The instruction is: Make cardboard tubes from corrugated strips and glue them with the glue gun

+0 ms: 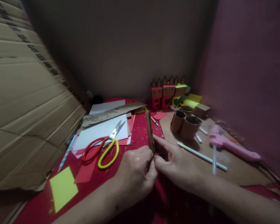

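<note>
Both hands hold a narrow strip of brown cardboard (149, 129) upright over the red table cover. My left hand (138, 165) is closed, its fingers pinching the strip's lower end. From the other side, my right hand (174, 158) grips the same strip between thumb and fingers. Left of my hands, scissors (112, 137) with one red and one yellow handle lie partly open on white paper (102, 133). Several brown cardboard tubes (189, 127) stand upright beyond my right hand. A white marker (202, 156) lies just past that hand.
A pink hot glue gun (231, 144) with a glue stick rests on a cardboard sheet (242, 172) at right. Decorated paper-tube figures (166, 96) stand at the back. A torn cardboard piece (114, 113) and a yellow paper (63, 189) lie left. A large cardboard panel (25, 102) rises along the left side.
</note>
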`<action>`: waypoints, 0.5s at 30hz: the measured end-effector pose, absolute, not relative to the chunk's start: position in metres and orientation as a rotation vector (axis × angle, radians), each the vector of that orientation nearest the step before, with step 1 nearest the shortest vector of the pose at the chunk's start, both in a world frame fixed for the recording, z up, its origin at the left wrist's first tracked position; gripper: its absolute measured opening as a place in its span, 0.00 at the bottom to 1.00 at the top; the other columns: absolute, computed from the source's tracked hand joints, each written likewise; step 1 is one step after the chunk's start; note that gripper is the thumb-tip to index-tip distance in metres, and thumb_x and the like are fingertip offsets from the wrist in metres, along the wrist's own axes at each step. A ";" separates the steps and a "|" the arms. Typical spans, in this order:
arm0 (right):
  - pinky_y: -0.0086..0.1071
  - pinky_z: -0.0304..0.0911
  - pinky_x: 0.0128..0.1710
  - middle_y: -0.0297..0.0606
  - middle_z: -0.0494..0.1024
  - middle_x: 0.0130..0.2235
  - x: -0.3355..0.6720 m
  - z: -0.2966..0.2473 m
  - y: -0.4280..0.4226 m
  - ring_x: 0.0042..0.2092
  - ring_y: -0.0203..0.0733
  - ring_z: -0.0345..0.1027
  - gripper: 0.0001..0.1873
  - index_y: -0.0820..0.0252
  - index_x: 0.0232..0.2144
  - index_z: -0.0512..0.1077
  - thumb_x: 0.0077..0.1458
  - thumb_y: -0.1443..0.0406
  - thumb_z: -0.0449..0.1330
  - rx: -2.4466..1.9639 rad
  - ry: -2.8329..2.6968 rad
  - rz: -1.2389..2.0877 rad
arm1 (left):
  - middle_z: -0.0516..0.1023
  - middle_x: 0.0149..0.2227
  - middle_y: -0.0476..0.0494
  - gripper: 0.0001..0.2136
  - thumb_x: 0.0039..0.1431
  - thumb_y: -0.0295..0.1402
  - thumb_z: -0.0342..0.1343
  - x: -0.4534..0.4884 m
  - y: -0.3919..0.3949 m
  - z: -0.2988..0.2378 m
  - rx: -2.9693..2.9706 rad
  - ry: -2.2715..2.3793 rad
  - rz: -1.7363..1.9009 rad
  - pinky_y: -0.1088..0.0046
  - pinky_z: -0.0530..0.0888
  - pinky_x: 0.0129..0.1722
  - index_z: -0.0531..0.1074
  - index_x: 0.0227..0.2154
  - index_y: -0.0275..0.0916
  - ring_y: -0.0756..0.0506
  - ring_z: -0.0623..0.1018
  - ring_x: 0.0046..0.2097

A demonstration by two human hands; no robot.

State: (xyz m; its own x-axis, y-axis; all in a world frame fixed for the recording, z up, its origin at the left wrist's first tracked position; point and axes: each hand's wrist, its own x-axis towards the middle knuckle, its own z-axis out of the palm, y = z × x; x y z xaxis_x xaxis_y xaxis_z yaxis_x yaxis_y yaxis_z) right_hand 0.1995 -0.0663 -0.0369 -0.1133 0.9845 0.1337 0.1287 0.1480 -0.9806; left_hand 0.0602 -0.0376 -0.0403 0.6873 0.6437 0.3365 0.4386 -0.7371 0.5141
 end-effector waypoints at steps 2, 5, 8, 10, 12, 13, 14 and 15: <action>0.30 0.62 0.30 0.35 0.73 0.29 0.201 -0.032 -0.069 0.30 0.39 0.66 0.31 0.63 0.54 0.62 0.44 0.75 0.52 -1.290 -1.551 1.017 | 0.65 0.23 0.47 0.06 0.50 0.23 0.45 0.060 -0.039 -0.043 2.540 0.827 0.724 0.73 0.60 0.24 0.58 0.22 0.40 0.50 0.65 0.24; 0.29 0.59 0.28 0.35 0.71 0.27 0.203 -0.026 -0.071 0.27 0.38 0.63 0.34 0.66 0.57 0.58 0.43 0.75 0.51 -1.413 -1.656 0.911 | 0.64 0.23 0.48 0.07 0.45 0.21 0.46 0.060 -0.039 -0.049 2.579 0.815 0.724 0.73 0.60 0.23 0.57 0.23 0.40 0.50 0.64 0.24; 0.28 0.57 0.26 0.33 0.69 0.25 0.203 -0.023 -0.072 0.26 0.35 0.61 0.33 0.66 0.54 0.61 0.42 0.76 0.50 -1.379 -1.702 0.868 | 0.64 0.23 0.48 0.07 0.44 0.21 0.45 0.061 -0.039 -0.053 2.581 0.766 0.804 0.74 0.60 0.23 0.58 0.23 0.39 0.50 0.65 0.23; 0.27 0.57 0.24 0.30 0.68 0.24 0.203 -0.023 -0.071 0.25 0.34 0.60 0.31 0.66 0.51 0.64 0.41 0.77 0.50 -1.330 -1.704 0.872 | 0.64 0.23 0.48 0.06 0.45 0.21 0.44 0.062 -0.039 -0.053 2.577 0.745 0.856 0.74 0.60 0.23 0.58 0.23 0.39 0.50 0.65 0.23; 0.26 0.58 0.26 0.30 0.69 0.25 0.203 -0.024 -0.070 0.26 0.34 0.61 0.30 0.65 0.49 0.65 0.41 0.77 0.49 -1.283 -1.670 0.919 | 0.64 0.23 0.48 0.05 0.47 0.21 0.44 0.062 -0.038 -0.051 2.571 0.742 0.865 0.74 0.60 0.22 0.58 0.23 0.38 0.50 0.64 0.23; 0.27 0.60 0.28 0.31 0.71 0.27 0.203 -0.025 -0.068 0.27 0.34 0.62 0.30 0.64 0.50 0.64 0.41 0.78 0.49 -1.243 -1.642 0.961 | 0.64 0.22 0.48 0.06 0.48 0.22 0.44 0.062 -0.038 -0.049 2.563 0.749 0.864 0.74 0.59 0.22 0.58 0.23 0.39 0.50 0.64 0.23; 0.27 0.61 0.30 0.32 0.72 0.29 0.204 -0.028 -0.067 0.29 0.35 0.64 0.30 0.63 0.51 0.64 0.42 0.77 0.49 -1.188 -1.610 1.011 | 0.63 0.22 0.49 0.06 0.49 0.22 0.44 0.062 -0.037 -0.047 2.549 0.762 0.860 0.75 0.59 0.22 0.57 0.22 0.39 0.51 0.63 0.22; 0.29 0.62 0.34 0.33 0.73 0.32 0.204 -0.030 -0.065 0.32 0.36 0.65 0.30 0.62 0.52 0.63 0.43 0.77 0.49 -1.123 -1.577 1.066 | 0.62 0.21 0.50 0.07 0.50 0.22 0.44 0.062 -0.036 -0.045 2.532 0.780 0.852 0.75 0.59 0.22 0.56 0.21 0.39 0.51 0.63 0.22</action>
State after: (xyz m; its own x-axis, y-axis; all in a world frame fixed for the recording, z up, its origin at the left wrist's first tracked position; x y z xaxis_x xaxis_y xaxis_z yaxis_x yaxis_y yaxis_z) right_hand 0.2044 -0.0652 -0.0300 -0.1847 0.9659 0.1813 0.1918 0.2164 -0.9573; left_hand 0.0622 -0.0360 -0.0453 0.6662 0.6014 0.4410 0.3863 -0.7841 0.4858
